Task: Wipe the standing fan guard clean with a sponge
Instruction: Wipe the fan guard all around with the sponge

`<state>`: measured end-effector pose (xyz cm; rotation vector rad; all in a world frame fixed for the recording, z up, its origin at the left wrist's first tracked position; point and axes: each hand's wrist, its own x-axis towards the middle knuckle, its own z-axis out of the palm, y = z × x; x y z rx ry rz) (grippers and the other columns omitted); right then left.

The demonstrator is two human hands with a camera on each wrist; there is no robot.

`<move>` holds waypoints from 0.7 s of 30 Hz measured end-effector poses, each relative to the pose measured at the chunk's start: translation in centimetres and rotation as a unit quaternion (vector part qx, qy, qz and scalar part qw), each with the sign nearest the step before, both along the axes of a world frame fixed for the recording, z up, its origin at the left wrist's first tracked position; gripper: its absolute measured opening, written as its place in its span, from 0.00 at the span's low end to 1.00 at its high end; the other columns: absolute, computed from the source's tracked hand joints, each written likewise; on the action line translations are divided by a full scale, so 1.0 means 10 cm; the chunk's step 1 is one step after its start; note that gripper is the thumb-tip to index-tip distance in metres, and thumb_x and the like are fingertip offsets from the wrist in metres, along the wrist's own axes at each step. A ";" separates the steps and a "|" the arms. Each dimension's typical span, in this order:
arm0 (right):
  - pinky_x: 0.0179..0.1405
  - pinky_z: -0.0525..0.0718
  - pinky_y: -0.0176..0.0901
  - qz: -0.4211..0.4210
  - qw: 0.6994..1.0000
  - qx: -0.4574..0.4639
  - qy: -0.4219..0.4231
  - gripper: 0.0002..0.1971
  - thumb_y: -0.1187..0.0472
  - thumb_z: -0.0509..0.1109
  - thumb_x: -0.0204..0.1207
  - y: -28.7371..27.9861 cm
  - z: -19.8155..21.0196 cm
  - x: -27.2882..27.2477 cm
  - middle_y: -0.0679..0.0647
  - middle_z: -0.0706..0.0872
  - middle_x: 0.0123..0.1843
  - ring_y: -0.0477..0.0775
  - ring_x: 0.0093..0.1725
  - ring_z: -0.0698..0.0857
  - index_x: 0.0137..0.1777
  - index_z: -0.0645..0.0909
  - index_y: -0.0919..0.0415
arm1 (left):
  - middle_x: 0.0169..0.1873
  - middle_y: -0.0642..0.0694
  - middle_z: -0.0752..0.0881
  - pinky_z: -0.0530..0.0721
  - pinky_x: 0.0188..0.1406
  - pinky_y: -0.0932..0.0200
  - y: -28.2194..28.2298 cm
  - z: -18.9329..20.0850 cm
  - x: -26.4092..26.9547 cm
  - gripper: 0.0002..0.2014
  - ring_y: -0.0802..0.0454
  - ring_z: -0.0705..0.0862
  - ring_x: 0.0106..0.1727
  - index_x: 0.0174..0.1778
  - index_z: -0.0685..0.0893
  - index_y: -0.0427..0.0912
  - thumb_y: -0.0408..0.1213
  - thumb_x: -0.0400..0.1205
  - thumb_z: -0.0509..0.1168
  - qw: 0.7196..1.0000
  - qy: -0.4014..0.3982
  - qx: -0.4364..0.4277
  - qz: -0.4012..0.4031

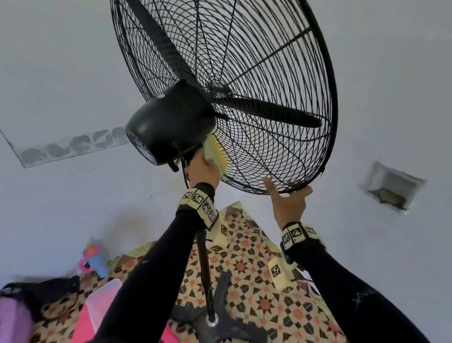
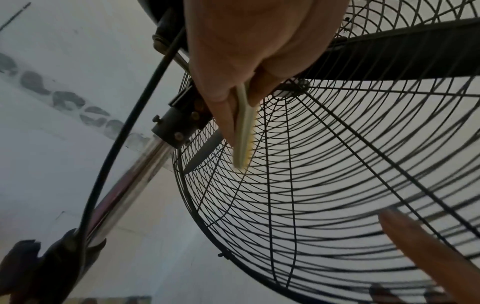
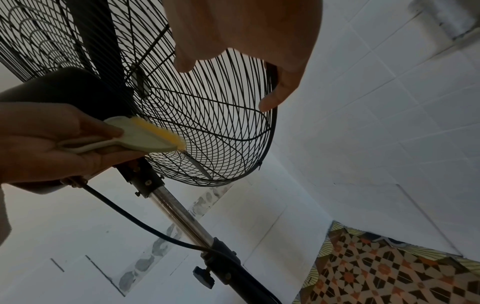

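Note:
The standing fan's black wire guard (image 1: 248, 66) tilts above me, its black blades inside and the black motor housing (image 1: 166, 124) behind it. My left hand (image 1: 202, 168) grips a yellow sponge with a pale plastic back (image 1: 215, 155) and presses its yellow face against the rear guard wires just below the motor. The left wrist view shows the sponge (image 2: 244, 131) edge-on between my fingers (image 2: 226, 115). My right hand (image 1: 288, 200) holds the guard's bottom rim, thumb on one side and fingers (image 3: 270, 98) curled over the other.
The chrome pole (image 1: 204, 261) runs down to a black cross base (image 1: 220, 326) on a patterned mat (image 1: 259, 253). A black cord (image 2: 124, 131) hangs beside the pole. Pink and purple items (image 1: 89, 321) lie at the lower left. A white wall with a vent (image 1: 392, 185) stands behind the fan.

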<state>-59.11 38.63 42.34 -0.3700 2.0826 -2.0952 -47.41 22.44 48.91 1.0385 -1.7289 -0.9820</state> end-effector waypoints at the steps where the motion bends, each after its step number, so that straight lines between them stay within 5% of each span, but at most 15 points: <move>1: 0.74 0.79 0.50 0.000 1.000 0.004 -0.001 0.58 0.35 0.86 0.62 0.01 0.01 -0.02 0.60 0.79 0.76 0.62 0.73 0.79 0.82 0.56 0.60 | 0.69 0.35 0.83 0.83 0.70 0.38 -0.01 -0.04 0.01 0.22 0.32 0.82 0.68 0.78 0.79 0.38 0.29 0.85 0.62 1.000 0.009 -0.006 -0.020; 5: 0.78 0.77 0.53 0.000 1.000 0.017 -0.006 0.65 0.32 0.84 0.62 0.04 -0.03 -0.02 0.61 0.77 0.79 0.62 0.77 0.77 0.87 0.50 0.62 | 0.68 0.37 0.84 0.94 0.47 0.44 -0.09 -0.17 0.12 0.22 0.34 0.84 0.66 0.78 0.79 0.40 0.30 0.86 0.63 0.995 0.054 0.014 -0.077; 11: 0.75 0.79 0.51 -0.006 1.000 0.009 0.005 0.58 0.33 0.85 0.62 0.01 -0.01 0.02 0.60 0.78 0.76 0.63 0.74 0.79 0.82 0.57 0.61 | 0.73 0.36 0.81 0.84 0.69 0.37 -0.01 -0.22 0.13 0.28 0.32 0.82 0.69 0.84 0.69 0.48 0.37 0.85 0.60 0.992 0.024 -0.126 -0.015; 13: 0.73 0.77 0.48 0.000 1.000 0.012 0.000 0.59 0.35 0.85 0.63 0.02 0.01 0.01 0.61 0.77 0.77 0.63 0.75 0.78 0.84 0.54 0.60 | 0.74 0.36 0.80 0.84 0.68 0.39 0.04 -0.29 0.10 0.29 0.32 0.83 0.67 0.87 0.63 0.55 0.42 0.86 0.57 0.989 0.016 -0.143 -0.022; 16: 0.76 0.75 0.49 0.008 1.000 0.021 -0.012 0.64 0.34 0.85 0.64 0.05 0.01 0.00 0.62 0.74 0.81 0.63 0.78 0.75 0.88 0.49 0.59 | 0.68 0.35 0.83 0.87 0.62 0.42 0.07 -0.45 0.04 0.29 0.34 0.85 0.62 0.88 0.66 0.51 0.38 0.87 0.58 0.991 -0.013 -0.113 -0.065; 21: 0.76 0.76 0.49 0.011 1.000 0.021 -0.004 0.63 0.33 0.84 0.63 0.07 0.01 0.01 0.61 0.76 0.79 0.62 0.77 0.77 0.87 0.50 0.58 | 0.74 0.39 0.79 0.84 0.69 0.36 -0.07 -0.41 0.17 0.28 0.35 0.79 0.71 0.83 0.73 0.51 0.29 0.86 0.62 0.993 0.017 -0.084 -0.081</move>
